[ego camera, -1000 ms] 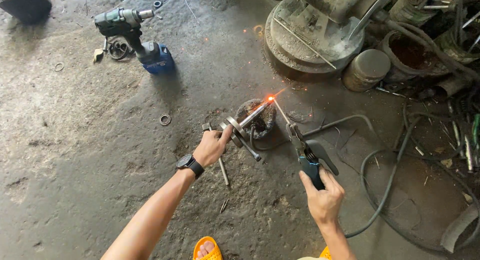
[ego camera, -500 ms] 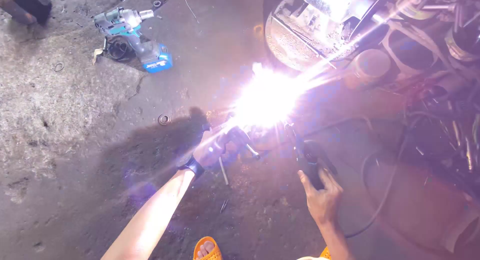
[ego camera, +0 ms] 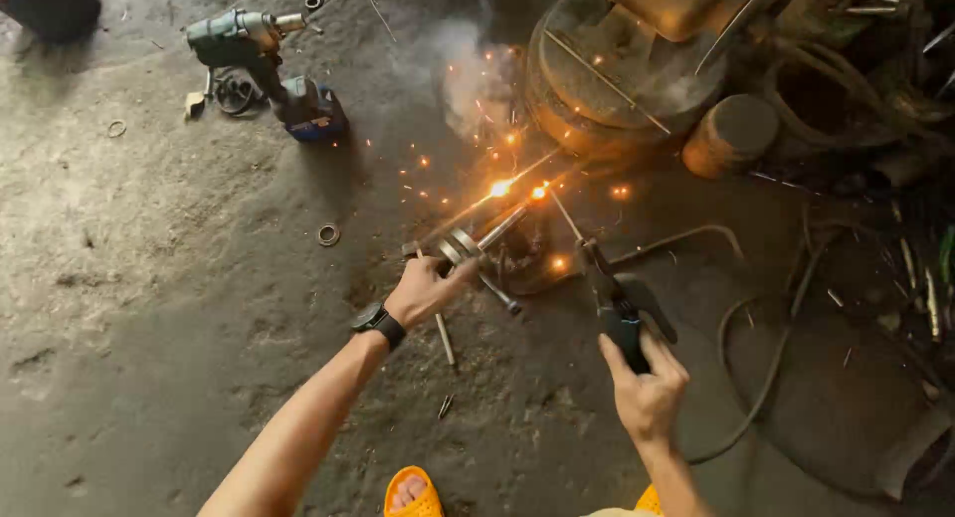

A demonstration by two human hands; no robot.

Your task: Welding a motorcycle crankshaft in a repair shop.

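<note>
**Welding on a workshop floor**

The person's left hand [ego camera: 426,290] closes its fingers around the near end of a metal rod assembly [ego camera: 477,240], a steel shaft fitted with round collars, and holds it slanted up and away over the concrete floor [ego camera: 149,278]. The far tip of the shaft glows orange where it meets the welding electrode [ego camera: 564,214], and sparks scatter around that spot, with a puff of smoke above. A black wristwatch [ego camera: 378,323] sits on the left wrist.

The right hand [ego camera: 647,393] grips the handle of the electrode holder [ego camera: 617,303], fingers wrapped closed around it; the thin electrode reaches from the holder's clamp up to the glowing point. A dark cable [ego camera: 741,417] curves across the floor just right of this hand.

Behind the sparks lies a large round metal machine part [ego camera: 617,89]. A cordless drill [ego camera: 269,64] lies well apart at the upper left, and a small metal ring [ego camera: 328,234] rests on the floor between it and the left hand. An orange sandal [ego camera: 413,492] shows at the bottom edge.
</note>
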